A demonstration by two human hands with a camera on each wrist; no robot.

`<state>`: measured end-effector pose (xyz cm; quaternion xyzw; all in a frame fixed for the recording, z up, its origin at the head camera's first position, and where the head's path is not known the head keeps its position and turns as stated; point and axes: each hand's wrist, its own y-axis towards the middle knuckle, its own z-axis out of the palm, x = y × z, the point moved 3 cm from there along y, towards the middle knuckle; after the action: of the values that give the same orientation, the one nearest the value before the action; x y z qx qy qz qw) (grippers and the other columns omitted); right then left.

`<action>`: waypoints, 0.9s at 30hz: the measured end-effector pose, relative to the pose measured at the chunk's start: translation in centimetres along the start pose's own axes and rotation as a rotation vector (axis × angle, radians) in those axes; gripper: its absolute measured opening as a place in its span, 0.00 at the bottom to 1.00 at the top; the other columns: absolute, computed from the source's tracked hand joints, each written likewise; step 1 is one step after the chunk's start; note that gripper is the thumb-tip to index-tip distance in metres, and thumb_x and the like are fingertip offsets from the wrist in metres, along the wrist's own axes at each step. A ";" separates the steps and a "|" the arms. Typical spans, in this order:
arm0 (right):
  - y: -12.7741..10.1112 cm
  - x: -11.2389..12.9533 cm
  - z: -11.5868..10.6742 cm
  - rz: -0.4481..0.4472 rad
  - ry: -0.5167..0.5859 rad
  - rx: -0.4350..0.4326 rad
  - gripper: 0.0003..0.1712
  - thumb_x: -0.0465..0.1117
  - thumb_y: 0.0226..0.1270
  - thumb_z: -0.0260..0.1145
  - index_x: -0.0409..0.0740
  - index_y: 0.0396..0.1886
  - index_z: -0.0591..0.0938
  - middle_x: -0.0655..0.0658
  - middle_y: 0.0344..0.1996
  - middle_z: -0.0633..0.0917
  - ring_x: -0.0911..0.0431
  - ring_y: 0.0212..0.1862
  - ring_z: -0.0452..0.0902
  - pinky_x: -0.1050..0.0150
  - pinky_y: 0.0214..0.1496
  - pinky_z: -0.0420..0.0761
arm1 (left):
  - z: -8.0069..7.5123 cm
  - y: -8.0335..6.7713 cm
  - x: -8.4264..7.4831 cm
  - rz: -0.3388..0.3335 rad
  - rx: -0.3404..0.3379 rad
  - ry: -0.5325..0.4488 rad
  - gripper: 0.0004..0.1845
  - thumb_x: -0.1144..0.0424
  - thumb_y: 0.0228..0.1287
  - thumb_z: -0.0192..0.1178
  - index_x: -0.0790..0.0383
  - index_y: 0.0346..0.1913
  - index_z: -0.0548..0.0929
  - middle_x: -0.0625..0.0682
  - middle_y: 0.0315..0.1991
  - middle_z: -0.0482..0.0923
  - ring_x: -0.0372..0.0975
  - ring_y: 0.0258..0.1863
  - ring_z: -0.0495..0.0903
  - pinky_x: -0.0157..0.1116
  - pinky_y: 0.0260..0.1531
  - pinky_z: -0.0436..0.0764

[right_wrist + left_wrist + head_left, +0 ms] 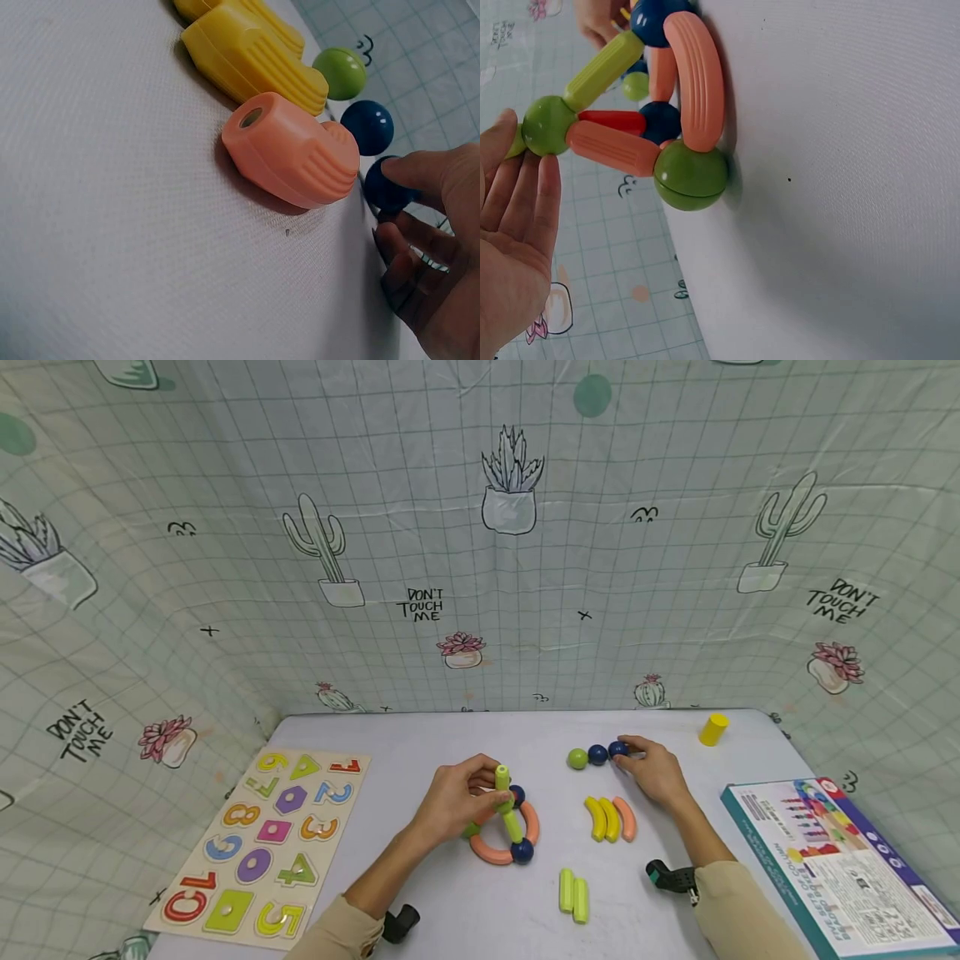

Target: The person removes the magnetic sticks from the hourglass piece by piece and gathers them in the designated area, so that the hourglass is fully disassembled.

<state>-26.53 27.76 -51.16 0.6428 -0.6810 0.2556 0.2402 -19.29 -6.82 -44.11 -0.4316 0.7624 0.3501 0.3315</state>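
My left hand (457, 797) grips the top green ball (546, 124) of a magnetic ball-and-stick structure. From that ball, a yellow-green stick (604, 71), a coral stick (615, 148) and a red stick (613, 121) slope down to a base ring of curved coral sticks (491, 857) joined by blue and green balls. Another light green stick (502, 777) rises from the top. My right hand (656, 772) pinches a dark blue ball (387, 186) between thumb and fingers, at the right end of a row with another blue ball (597, 755) and a green ball (577, 759).
Two yellow curved sticks (603, 820) and a coral one (624, 819) lie in front of the ball row. Light green straight sticks (573, 895) lie nearer. A yellow cylinder (713, 729) stands back right, a box (840, 868) lies right, and a number puzzle board (258, 843) left.
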 end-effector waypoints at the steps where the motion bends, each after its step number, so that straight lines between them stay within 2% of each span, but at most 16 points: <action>1: 0.0 0.0 0.0 -0.001 0.003 0.001 0.29 0.46 0.74 0.64 0.39 0.70 0.73 0.31 0.58 0.80 0.44 0.47 0.78 0.61 0.38 0.76 | 0.0 0.0 0.0 0.000 0.000 0.000 0.17 0.61 0.59 0.74 0.58 0.49 0.83 0.50 0.41 0.88 0.38 0.41 0.87 0.28 0.42 0.82; 7: 0.0 0.0 0.0 -0.010 0.012 -0.001 0.30 0.46 0.73 0.64 0.39 0.70 0.73 0.31 0.57 0.80 0.47 0.45 0.77 0.62 0.37 0.75 | 0.0 -0.1 0.0 -0.001 -0.001 -0.004 0.17 0.61 0.59 0.74 0.59 0.50 0.83 0.50 0.42 0.88 0.38 0.41 0.87 0.27 0.42 0.82; 14: 0.0 -0.3 0.1 -0.009 0.014 -0.018 0.31 0.47 0.73 0.65 0.38 0.70 0.72 0.31 0.57 0.80 0.42 0.51 0.78 0.57 0.42 0.79 | 0.2 -0.1 0.2 -0.018 0.014 -0.040 0.17 0.62 0.60 0.73 0.59 0.50 0.83 0.50 0.43 0.87 0.38 0.43 0.88 0.27 0.42 0.83; 18: -0.2 -0.4 0.0 0.012 0.030 -0.022 0.32 0.47 0.73 0.64 0.38 0.70 0.72 0.31 0.57 0.80 0.42 0.51 0.78 0.57 0.42 0.79 | 0.3 -0.2 0.2 -0.020 0.020 -0.041 0.17 0.60 0.60 0.73 0.58 0.51 0.83 0.50 0.44 0.87 0.39 0.44 0.87 0.28 0.43 0.83; 22: -0.3 -0.4 -0.2 0.021 0.046 -0.022 0.32 0.49 0.74 0.63 0.38 0.71 0.71 0.31 0.58 0.79 0.43 0.51 0.78 0.57 0.43 0.78 | 0.3 -0.2 0.2 -0.010 0.024 0.002 0.18 0.58 0.60 0.74 0.57 0.51 0.83 0.49 0.44 0.87 0.40 0.46 0.86 0.34 0.45 0.84; 27: -0.8 0.5 -0.8 -0.004 0.095 -0.058 0.32 0.52 0.76 0.61 0.39 0.72 0.71 0.31 0.60 0.78 0.43 0.50 0.81 0.58 0.44 0.80 | 0.5 -0.3 0.4 -0.002 0.063 0.101 0.17 0.56 0.60 0.74 0.54 0.50 0.84 0.47 0.44 0.87 0.41 0.46 0.84 0.38 0.44 0.84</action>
<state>-25.78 27.88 -50.21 0.6239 -0.6749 0.2653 0.2913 -19.04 -6.72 -44.73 -0.4389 0.7884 0.3031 0.3064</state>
